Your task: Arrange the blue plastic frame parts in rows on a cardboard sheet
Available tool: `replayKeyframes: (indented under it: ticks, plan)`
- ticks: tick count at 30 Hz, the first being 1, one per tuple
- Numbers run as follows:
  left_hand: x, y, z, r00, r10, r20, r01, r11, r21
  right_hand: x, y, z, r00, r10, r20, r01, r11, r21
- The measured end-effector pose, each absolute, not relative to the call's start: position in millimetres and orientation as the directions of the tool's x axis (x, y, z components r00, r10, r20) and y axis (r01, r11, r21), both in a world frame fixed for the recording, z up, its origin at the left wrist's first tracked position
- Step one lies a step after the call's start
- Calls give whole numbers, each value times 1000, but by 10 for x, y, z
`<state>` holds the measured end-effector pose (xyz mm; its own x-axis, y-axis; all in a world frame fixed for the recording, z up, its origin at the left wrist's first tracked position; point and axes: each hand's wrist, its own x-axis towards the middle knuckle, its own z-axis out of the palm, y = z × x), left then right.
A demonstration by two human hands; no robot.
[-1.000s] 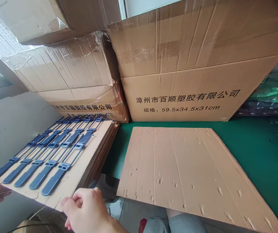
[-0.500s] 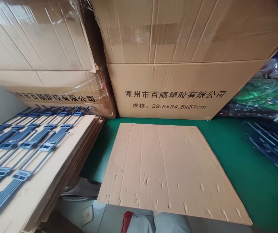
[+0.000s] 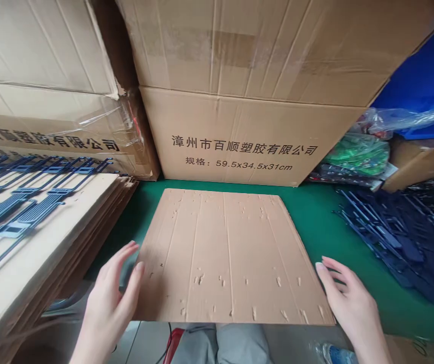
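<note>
A flat cardboard sheet (image 3: 217,242), creased and dotted with small torn marks, lies on the green tabletop, its near edge overhanging above my lap. My left hand (image 3: 112,293) is at the sheet's left edge, thumb and fingers apart and holding nothing. At the right edge is my right hand (image 3: 349,298), fingers curved and thumb apart, with nothing gripped. Whether either hand touches the cardboard, I cannot tell. On the far left, blue plastic parts with long thin prongs (image 3: 17,227) lie in rows on a stack of cardboard sheets (image 3: 68,242).
Large printed cartons, one straight ahead (image 3: 232,136) and one at the left (image 3: 50,116), wall off the back. Dark blue pronged parts (image 3: 402,247) are heaped on the green tabletop (image 3: 315,212) at right. Behind them are bagged green items (image 3: 364,151) and a blue bin (image 3: 425,76).
Both my hands have come into view, one on each side of the cardboard sheet. The view has turned to the right, showing more of the dark blue heap and the blue bin.
</note>
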<state>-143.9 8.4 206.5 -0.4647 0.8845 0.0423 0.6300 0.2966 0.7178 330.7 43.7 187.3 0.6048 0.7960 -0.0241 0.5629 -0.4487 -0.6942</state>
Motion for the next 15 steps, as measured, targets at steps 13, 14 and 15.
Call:
replayKeyframes:
  ticks: [13, 14, 15]
  plan:
    - [-1682, 444, 2065, -464, 832, -303, 591, 546, 593, 3330, 449, 1583, 535, 845, 12, 510, -312, -801]
    - [-1702, 463, 2056, -456, 837, -303, 585, 538, 607, 3333, 450, 1584, 531, 847, 20, 507, -299, -809]
    - [-1722, 479, 2041, -458, 838, -297, 583, 535, 611, 3334, 450, 1589, 524, 851, 32, 507, -281, -815]
